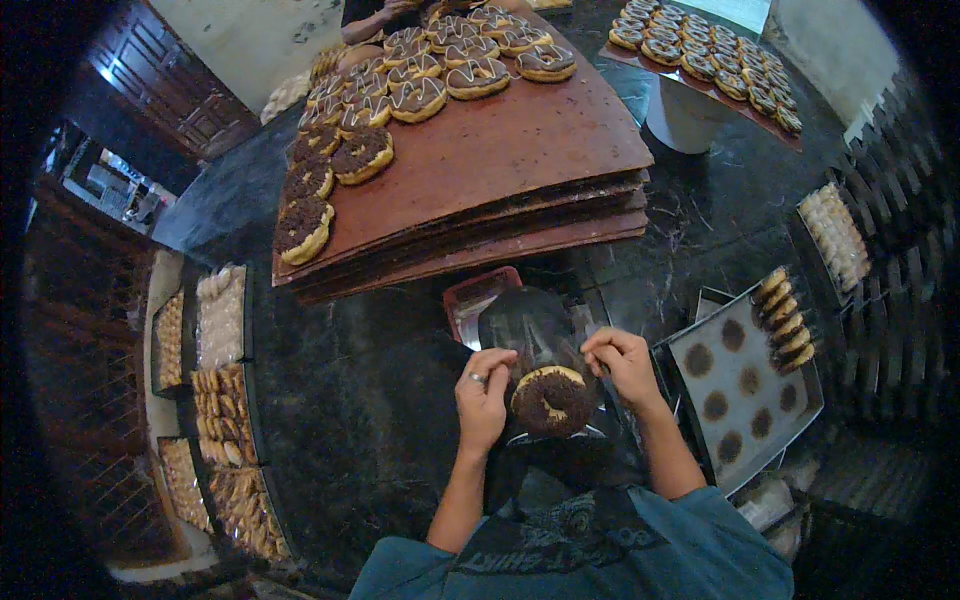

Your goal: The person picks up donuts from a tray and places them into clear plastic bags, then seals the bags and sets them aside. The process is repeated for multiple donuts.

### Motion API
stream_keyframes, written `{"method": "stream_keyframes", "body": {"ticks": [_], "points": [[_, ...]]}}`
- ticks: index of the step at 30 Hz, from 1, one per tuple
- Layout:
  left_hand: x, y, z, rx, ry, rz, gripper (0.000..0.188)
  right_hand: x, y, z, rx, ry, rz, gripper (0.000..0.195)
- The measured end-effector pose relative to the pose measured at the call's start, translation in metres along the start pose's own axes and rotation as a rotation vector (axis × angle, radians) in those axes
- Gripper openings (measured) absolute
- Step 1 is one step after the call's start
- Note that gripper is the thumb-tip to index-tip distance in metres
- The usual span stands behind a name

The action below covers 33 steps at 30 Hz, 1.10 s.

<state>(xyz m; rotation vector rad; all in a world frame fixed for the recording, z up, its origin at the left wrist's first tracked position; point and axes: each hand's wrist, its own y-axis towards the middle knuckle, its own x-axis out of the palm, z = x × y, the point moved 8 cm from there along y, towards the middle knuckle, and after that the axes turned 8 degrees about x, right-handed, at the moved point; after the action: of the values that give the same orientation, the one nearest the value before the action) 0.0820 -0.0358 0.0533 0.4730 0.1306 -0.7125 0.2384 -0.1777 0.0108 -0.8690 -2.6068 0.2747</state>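
Note:
A ring doughnut topped with dark chocolate sprinkles [553, 403] sits in front of my chest, between my two hands. A clear plastic bag [534, 337] stretches above it. My left hand [484, 401], with a ring on one finger, pinches the bag's left edge between thumb and fingertips. On the other side my right hand [621, 367] pinches the right edge of the same bag. How far the doughnut lies inside the bag I cannot tell.
Stacked reddish-brown boards [510, 180] carry glazed and sprinkled doughnuts. A red-rimmed plastic container [454, 300] stands beyond my left hand. At right is a metal tray [686, 375] with upright doughnuts [784, 322]. Bread trays [244, 442] line the left. Another person's arm [375, 22] shows at the top.

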Motion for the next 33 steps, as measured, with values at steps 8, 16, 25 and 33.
{"method": "stream_keyframes", "body": {"ticks": [8, 16, 25, 33], "points": [[0.019, -0.021, -0.028, -0.583, -0.753, 0.194, 0.015, 0.01, -0.005, 0.011, 0.102, 0.249, -0.033, 0.015], [-0.013, -0.005, 0.0, -0.375, -0.448, 0.104, 0.01, 0.02, -0.021, -0.057, -0.223, -0.426, -0.003, 0.016], [0.002, -0.053, -0.047, -0.541, -0.623, 0.557, 0.025, 0.041, -0.039, -0.036, -0.541, -0.84, 0.465, 0.015], [0.022, -0.069, -0.039, -0.786, -0.789, 0.229, 0.018, -0.003, -0.03, 0.03, -0.101, -0.329, 0.053, 0.043]]}}
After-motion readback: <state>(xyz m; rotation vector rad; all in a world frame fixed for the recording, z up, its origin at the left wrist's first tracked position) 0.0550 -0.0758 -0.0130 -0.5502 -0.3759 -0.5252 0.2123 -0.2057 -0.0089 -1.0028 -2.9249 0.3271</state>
